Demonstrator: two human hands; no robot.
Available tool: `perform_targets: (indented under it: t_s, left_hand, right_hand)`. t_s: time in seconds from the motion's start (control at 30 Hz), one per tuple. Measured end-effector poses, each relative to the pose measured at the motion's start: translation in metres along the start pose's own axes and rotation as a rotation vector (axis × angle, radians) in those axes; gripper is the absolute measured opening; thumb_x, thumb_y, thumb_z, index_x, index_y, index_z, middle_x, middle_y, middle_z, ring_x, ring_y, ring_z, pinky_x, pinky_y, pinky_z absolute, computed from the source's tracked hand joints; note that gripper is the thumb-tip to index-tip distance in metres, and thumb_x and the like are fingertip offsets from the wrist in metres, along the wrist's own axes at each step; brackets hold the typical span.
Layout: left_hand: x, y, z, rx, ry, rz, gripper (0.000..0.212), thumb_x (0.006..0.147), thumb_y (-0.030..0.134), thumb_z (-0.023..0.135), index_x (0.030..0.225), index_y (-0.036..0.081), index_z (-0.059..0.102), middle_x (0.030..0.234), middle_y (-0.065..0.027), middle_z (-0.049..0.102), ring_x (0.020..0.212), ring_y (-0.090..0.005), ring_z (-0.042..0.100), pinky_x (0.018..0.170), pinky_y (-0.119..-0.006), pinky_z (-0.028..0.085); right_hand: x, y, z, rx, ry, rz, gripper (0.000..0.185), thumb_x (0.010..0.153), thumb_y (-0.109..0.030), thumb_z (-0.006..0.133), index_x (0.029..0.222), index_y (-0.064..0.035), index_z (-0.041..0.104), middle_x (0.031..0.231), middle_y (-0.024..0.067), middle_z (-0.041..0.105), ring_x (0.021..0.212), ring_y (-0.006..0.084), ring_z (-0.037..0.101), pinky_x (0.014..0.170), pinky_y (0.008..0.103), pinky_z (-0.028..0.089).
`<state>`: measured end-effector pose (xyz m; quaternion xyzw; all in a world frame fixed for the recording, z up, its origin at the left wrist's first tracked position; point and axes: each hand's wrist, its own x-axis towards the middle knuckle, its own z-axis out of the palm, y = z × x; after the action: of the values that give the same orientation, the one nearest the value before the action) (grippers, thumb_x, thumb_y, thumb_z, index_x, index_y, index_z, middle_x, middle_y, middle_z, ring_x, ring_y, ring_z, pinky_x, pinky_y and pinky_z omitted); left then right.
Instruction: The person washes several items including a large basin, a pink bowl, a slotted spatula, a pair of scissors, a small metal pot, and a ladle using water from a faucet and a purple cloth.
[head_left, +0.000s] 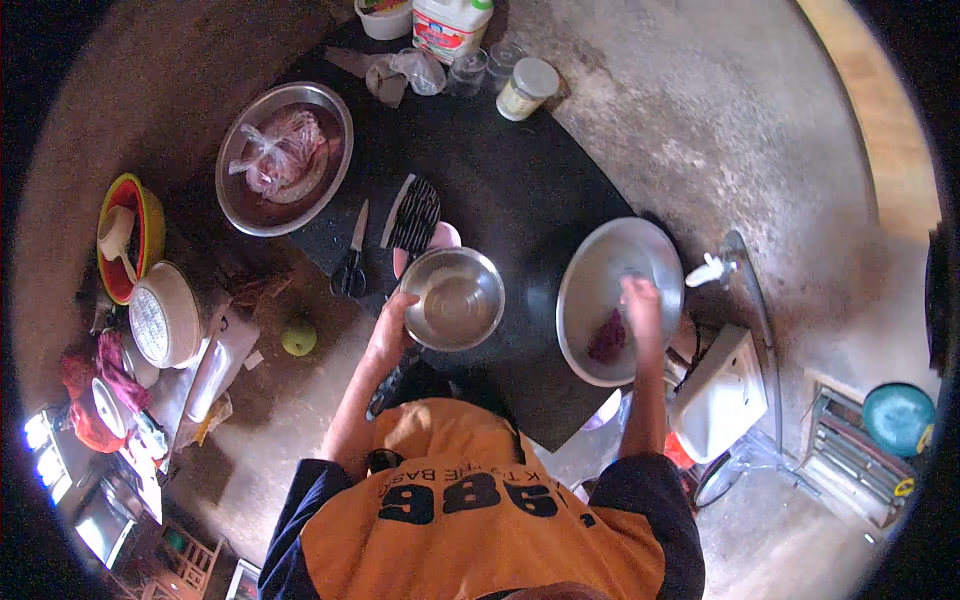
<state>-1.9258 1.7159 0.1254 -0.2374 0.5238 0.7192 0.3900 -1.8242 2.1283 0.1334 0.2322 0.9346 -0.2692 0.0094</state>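
My left hand (391, 326) grips the near-left rim of a small stainless steel bowl (454, 298). No food shows inside the bowl. To the right, my right hand (643, 300) reaches down into a larger metal basin (585, 289). Motion blurs its fingers, so I cannot tell whether they hold anything. A dark purplish-red item (609, 337) lies in that basin, just left of the hand. Beyond the small bowl are a black-and-white striped object (415, 214) and a pink item (447, 235) partly beneath it. Black-handled scissors (351, 274) lie to the left.
Another steel basin (227, 184) at the far left holds a plastic bag of meat (285, 154). A lidded jar (527, 88), clear cups (469, 71) and a white jug (451, 30) line the dark table's (495, 165) back. A tap (711, 270) juts out beside the right basin.
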Motion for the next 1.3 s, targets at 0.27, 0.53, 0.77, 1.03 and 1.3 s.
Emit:
perform_targets:
  t_s: [0.27, 0.53, 0.77, 1.03, 1.3]
  left_hand:
    - [0.015, 0.03, -0.008, -0.035, -0.017, -0.071, 0.055, 0.085, 0.028, 0.043, 0.136, 0.011, 0.037, 0.111, -0.005, 0.057, 0.083, -0.0132, 0.056, 0.059, -0.024, 0.044]
    - [0.03, 0.047, 0.029, 0.091, -0.019, -0.119, 0.059, 0.087, 0.038, 0.048, 0.138, 0.011, 0.035, 0.128, -0.0089, 0.047, 0.113, -0.0193, 0.049, 0.085, -0.031, 0.045]
    - [0.056, 0.04, 0.13, 0.354, -0.349, 0.175, 0.057, 0.087, 0.028, 0.051, 0.139, 0.01, 0.036, 0.138, -0.0093, 0.039, 0.125, -0.0213, 0.037, 0.102, -0.033, 0.031]
    - [0.121, -0.06, 0.282, 1.306, -0.517, 0.828, 0.053, 0.081, 0.025, 0.056, 0.133, 0.019, 0.043, 0.131, -0.0244, 0.035, 0.122, -0.0399, 0.035, 0.103, -0.043, 0.03]
    - [0.138, -0.132, 0.331, 1.791, -0.533, 1.233, 0.045, 0.084, 0.041, 0.054, 0.123, 0.018, 0.054, 0.135, -0.0183, 0.038, 0.117, -0.0393, 0.04, 0.099, -0.048, 0.031]
  right_hand:
    - [0.242, -0.201, 0.069, -0.287, 0.357, -0.513, 0.055, 0.081, -0.015, 0.058, 0.133, -0.0183, 0.04, 0.113, 0.0161, 0.05, 0.102, 0.0329, 0.05, 0.086, 0.0481, 0.038]
    - [0.262, -0.21, 0.098, -0.099, 0.522, -0.622, 0.054, 0.084, -0.024, 0.057, 0.135, -0.0158, 0.04, 0.135, 0.0152, 0.035, 0.125, 0.0353, 0.034, 0.108, 0.0497, 0.024]
    - [-0.024, 0.023, 0.093, -0.119, 0.437, 0.42, 0.037, 0.073, -0.012, 0.062, 0.109, -0.0062, 0.056, 0.114, 0.0202, 0.05, 0.108, 0.0383, 0.044, 0.09, 0.0492, 0.037]
    - [-0.106, 0.146, 0.135, -0.402, 0.117, 0.141, 0.028, 0.079, -0.013, 0.048, 0.104, -0.0034, 0.056, 0.112, 0.0225, 0.049, 0.106, 0.0418, 0.045, 0.092, 0.0485, 0.036]
    - [-0.049, 0.124, 0.127, 2.022, 0.431, 0.592, 0.028, 0.086, -0.024, 0.05, 0.106, -0.0036, 0.054, 0.1, 0.012, 0.062, 0.092, 0.0304, 0.06, 0.08, 0.0457, 0.051]
